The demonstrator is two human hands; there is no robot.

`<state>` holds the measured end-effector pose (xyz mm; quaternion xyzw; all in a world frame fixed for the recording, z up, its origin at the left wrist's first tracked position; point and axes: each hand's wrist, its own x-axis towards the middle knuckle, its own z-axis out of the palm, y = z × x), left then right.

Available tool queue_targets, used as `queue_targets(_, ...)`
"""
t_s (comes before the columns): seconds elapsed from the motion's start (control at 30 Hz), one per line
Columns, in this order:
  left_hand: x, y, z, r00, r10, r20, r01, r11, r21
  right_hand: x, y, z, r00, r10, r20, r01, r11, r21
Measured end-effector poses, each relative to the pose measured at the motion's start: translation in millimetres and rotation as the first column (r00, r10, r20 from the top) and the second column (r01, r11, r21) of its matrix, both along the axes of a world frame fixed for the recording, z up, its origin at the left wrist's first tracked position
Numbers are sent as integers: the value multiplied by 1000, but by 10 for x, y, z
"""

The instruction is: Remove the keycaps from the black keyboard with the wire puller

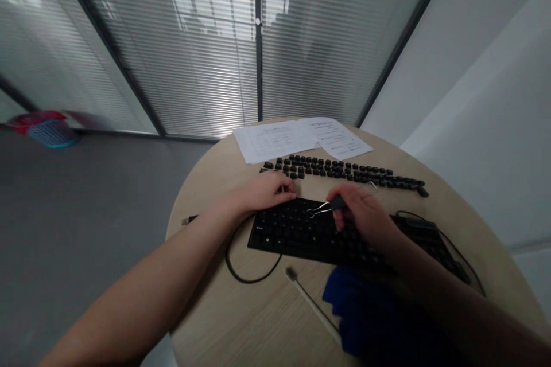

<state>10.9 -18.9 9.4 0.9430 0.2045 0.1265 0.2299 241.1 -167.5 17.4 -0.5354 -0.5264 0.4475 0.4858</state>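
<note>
A black keyboard (288, 235) lies on the round wooden table, keycaps still on its near-left part. My left hand (271, 188) is at its far-left corner, fingers curled in against the edge. In my right hand (355, 206) is a wire keycap puller (321, 208) with a dark handle. Its two bent wire prongs point left, just over the keyboard's upper rows; whether they touch a key I cannot tell. Beyond both hands, loose black keycaps (331, 169) stand in rows. My right hand and forearm cover part of the keyboard.
Printed papers (279, 139) lie at the table's far side. Nearer are a toothbrush-like brush (310, 301), a blue cloth (361, 309) and a looped cable (245, 281) with a USB plug (188, 220). A basket (51, 131) stands on the floor by the glass partition.
</note>
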Motion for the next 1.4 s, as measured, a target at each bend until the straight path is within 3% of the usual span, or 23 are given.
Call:
queue_targets(0.13, 67, -56, -69, 996, 2, -87, 0, 1000, 20, -64, 22, -134, 975, 204, -89, -207, 978, -23)
queue_targets(0.23, 112, -58, -57, 983, 28, -180, -22, 999, 37, -61, 43, -201, 959, 257, -116, -260, 966, -6)
queue_targets(0.37, 229, -19, 34, 951, 68, -302, -58, 997, 43, -58, 58, -293, 984, 153, -88, -152, 988, 19)
queue_targets(0.53, 485, -38, 100, 893, 136, -429, -99, 989, 107, -73, 2, -338, 994, 49, 94, -59, 994, 96)
queue_targets(0.77, 532, -240, 21, 873, 311, -376, -242, 945, 221, -84, -97, -316, 933, 44, 356, -113, 978, 177)
queue_targets(1.03, 426, -176, 11, 927, 172, -333, -99, 970, 224, -93, -98, -277, 861, 14, 508, -139, 968, 208)
queue_targets(1.4, 427, -147, 14, 932, 158, -327, -101, 978, 185, -93, -141, -223, 829, 66, 556, -186, 969, 161)
